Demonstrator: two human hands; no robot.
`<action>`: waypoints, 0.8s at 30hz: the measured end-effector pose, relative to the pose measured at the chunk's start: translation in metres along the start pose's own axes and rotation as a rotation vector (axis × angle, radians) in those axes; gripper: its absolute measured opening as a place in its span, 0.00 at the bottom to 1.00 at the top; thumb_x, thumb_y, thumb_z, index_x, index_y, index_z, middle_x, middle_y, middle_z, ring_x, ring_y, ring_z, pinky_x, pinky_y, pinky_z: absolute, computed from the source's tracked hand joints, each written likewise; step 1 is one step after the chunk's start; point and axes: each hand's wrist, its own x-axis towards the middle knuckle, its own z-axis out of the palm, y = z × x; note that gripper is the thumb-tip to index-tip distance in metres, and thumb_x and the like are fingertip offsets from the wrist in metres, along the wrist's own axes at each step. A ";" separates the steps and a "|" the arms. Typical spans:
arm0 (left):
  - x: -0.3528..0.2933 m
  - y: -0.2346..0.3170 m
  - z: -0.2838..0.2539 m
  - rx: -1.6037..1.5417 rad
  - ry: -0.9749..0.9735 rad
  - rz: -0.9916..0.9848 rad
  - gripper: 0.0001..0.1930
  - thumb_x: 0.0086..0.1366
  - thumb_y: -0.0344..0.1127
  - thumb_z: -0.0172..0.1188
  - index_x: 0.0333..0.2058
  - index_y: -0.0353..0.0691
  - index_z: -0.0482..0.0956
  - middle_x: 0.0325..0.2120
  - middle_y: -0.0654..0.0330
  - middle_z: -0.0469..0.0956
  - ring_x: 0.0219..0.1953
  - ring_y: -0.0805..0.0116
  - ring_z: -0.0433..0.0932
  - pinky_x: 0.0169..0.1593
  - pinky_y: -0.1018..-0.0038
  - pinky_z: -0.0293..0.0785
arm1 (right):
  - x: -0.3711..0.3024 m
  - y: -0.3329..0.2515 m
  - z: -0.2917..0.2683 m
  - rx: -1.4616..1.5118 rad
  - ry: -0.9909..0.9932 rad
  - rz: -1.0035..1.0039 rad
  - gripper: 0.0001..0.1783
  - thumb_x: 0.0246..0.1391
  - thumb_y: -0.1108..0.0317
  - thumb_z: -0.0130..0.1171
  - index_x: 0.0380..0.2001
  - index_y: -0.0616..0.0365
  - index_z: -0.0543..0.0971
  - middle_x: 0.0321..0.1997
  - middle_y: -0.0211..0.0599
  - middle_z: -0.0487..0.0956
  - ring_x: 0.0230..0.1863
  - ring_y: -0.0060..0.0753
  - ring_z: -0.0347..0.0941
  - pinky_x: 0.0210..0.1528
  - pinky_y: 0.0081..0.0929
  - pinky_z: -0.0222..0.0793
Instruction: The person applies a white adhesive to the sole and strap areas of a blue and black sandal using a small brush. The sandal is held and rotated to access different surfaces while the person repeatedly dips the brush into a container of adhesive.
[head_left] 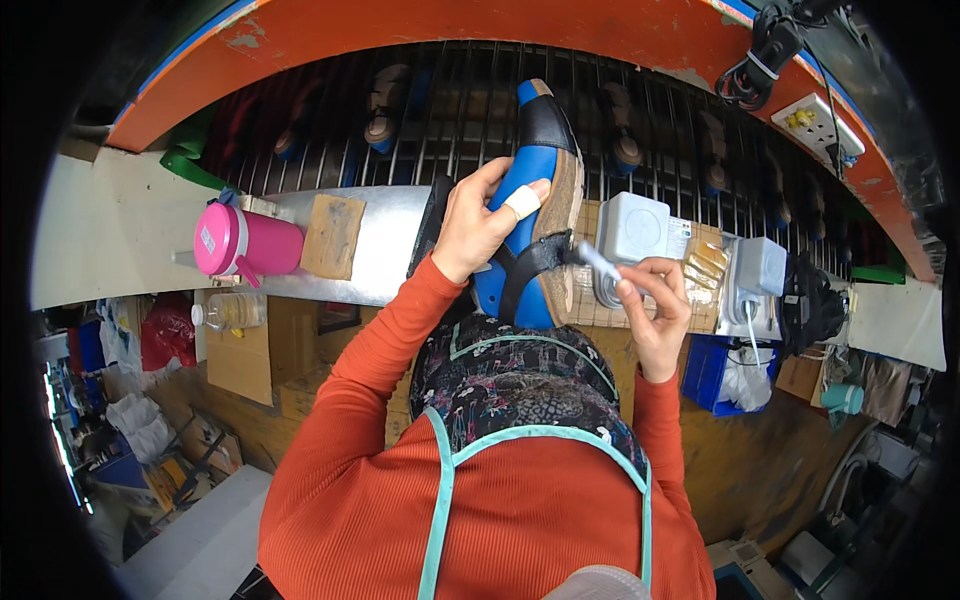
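My left hand point(472, 228), with a white wrap on one finger, grips a blue shoe last point(520, 178) standing on end. A black strap point(536, 262) crosses the last low down, and black material point(544, 122) covers it higher up. Along its right side runs a brown sole point(566, 195). In my right hand point(655, 312), a small pale brush point(598, 262) is pinched between thumb and fingers. Its blurred tip points at the sole's lower edge; whether it touches is unclear. Partly hidden beneath the brush is a round whitish container point(605, 292).
Beyond the bench, a rack of metal rods point(450, 160) carries several other lasts. To the left are a pink jug point(250, 240) and a tan square sheet point(334, 237) on a metal surface. Two white boxes point(636, 226) sit at right, above a blue bin point(705, 375).
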 end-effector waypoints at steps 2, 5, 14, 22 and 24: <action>0.001 -0.001 0.001 0.004 0.017 0.012 0.24 0.59 0.47 0.65 0.42 0.28 0.77 0.30 0.56 0.81 0.31 0.76 0.78 0.35 0.77 0.74 | -0.004 0.000 0.001 -0.007 -0.028 0.046 0.07 0.49 0.76 0.65 0.35 0.62 0.84 0.36 0.33 0.75 0.30 0.19 0.69 0.30 0.17 0.66; 0.003 -0.001 -0.001 -0.016 0.028 -0.018 0.24 0.59 0.46 0.65 0.42 0.28 0.77 0.30 0.56 0.81 0.31 0.76 0.78 0.35 0.78 0.74 | -0.013 -0.003 -0.004 0.041 -0.098 0.143 0.08 0.50 0.75 0.65 0.35 0.62 0.84 0.35 0.31 0.74 0.32 0.19 0.69 0.32 0.17 0.66; 0.003 -0.003 -0.003 0.052 0.086 0.021 0.25 0.59 0.46 0.65 0.43 0.28 0.77 0.30 0.54 0.81 0.31 0.74 0.79 0.36 0.77 0.75 | -0.022 -0.013 -0.001 -0.028 -0.058 0.213 0.07 0.49 0.74 0.66 0.35 0.59 0.85 0.33 0.30 0.74 0.27 0.19 0.68 0.31 0.18 0.66; 0.000 0.000 0.001 0.151 0.097 0.066 0.26 0.58 0.47 0.66 0.44 0.28 0.77 0.31 0.50 0.82 0.32 0.70 0.81 0.37 0.74 0.77 | -0.016 -0.019 0.006 -0.323 -0.018 0.099 0.09 0.46 0.68 0.68 0.34 0.51 0.86 0.33 0.25 0.74 0.23 0.19 0.63 0.39 0.25 0.52; 0.001 0.000 0.002 0.166 0.098 0.068 0.27 0.57 0.48 0.66 0.44 0.28 0.77 0.31 0.51 0.82 0.32 0.70 0.81 0.37 0.74 0.77 | -0.015 -0.018 0.006 -0.425 0.000 0.017 0.10 0.45 0.68 0.69 0.35 0.50 0.86 0.33 0.25 0.74 0.24 0.20 0.63 0.40 0.27 0.51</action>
